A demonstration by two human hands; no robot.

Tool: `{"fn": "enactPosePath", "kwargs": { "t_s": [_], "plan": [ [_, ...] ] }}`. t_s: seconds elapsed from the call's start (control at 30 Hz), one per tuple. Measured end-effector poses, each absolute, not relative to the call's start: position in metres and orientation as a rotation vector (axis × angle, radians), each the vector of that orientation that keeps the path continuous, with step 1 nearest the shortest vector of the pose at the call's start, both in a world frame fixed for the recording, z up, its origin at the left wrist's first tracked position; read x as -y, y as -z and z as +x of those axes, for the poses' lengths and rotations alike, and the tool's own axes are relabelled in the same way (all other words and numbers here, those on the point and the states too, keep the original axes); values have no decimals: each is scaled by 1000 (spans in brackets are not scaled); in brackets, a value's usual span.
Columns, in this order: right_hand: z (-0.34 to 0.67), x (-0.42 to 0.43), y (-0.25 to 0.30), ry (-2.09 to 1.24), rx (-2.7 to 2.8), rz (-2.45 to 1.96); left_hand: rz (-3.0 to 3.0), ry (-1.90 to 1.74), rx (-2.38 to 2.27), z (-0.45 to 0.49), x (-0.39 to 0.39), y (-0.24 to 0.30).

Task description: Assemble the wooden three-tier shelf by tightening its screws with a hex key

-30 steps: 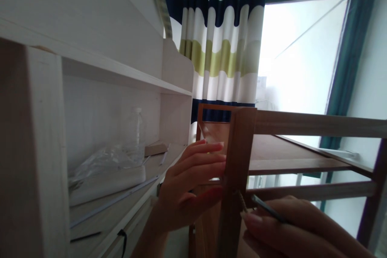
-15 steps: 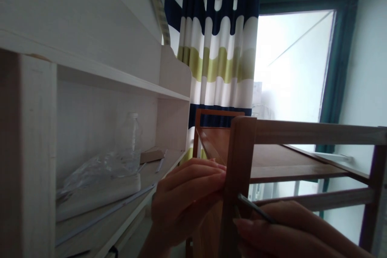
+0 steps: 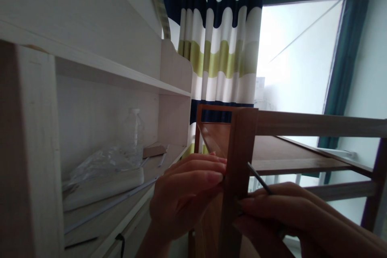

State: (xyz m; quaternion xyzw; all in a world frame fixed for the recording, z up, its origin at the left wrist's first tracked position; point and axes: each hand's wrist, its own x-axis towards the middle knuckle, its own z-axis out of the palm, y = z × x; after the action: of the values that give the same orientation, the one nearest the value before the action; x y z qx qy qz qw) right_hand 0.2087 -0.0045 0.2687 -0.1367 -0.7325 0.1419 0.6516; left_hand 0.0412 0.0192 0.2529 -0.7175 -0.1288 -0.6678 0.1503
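Observation:
A brown wooden post (image 3: 240,145) stands upright in front of me, part of a wooden shelf unit. My left hand (image 3: 184,197) is closed, with its bent fingertips pressed against the post's left side; anything small under them is hidden. Just right of the post, my right hand (image 3: 290,213) pinches a thin metal hex key (image 3: 259,178). Its visible end points up and left at the post's right edge. The lower part of the key is mostly hidden by my fingers.
A white shelf (image 3: 121,74) fills the left side. On it are a clear plastic bottle (image 3: 135,139), crumpled plastic wrap (image 3: 96,165), and a small brown block (image 3: 154,150). Wooden rails (image 3: 320,124) run right from the post. A striped curtain (image 3: 225,56) and window (image 3: 296,56) are behind.
My right hand has shifted the hex key: its tip was against the post's face and now sits higher, by the right edge, at a steeper slant. My left hand stays at the post.

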Motion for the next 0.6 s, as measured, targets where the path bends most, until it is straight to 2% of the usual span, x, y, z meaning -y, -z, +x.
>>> {"fn": "enactPosePath", "kwargs": {
  "t_s": [0.33, 0.6],
  "plan": [
    [207, 5, -273, -202, 1623, -327, -2035, 1696, 316, 37, -16, -251],
    [209, 2, -273, -31, 1622, -422, -2102, 1812, 180, 44, -13, -264]
  ]
}}
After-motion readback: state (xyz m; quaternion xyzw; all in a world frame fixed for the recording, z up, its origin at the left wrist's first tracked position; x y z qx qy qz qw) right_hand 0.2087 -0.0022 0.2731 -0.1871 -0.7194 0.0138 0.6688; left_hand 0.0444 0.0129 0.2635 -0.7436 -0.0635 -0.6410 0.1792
